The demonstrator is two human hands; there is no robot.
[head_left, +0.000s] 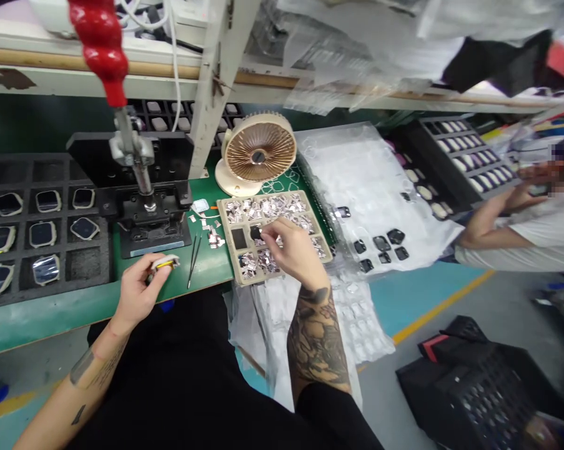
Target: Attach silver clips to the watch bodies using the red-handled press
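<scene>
My left hand (138,290) is closed at the table's front edge around a small watch case (166,262), pale with a yellow strip along its side. Over a beige compartment tray (226,234) full of small shiny metal pieces, my right hand (293,250) has its thumb and fingers pressed together. Whatever lies between those fingertips is too small to make out. A dark piece (255,232) sits in the compartment beside them. Dark tweezers (194,261) lie on the green mat between my hands. Loose metal pieces (215,239) are scattered left of the tray.
A press (143,215) with a red handle (98,44) stands behind my left hand. Watches fill a black foam tray (70,250) at left. Behind the parts tray is a fan (259,153). Dark watch frames (381,242) lie on white sheeting at right; another person (511,219) sits beyond.
</scene>
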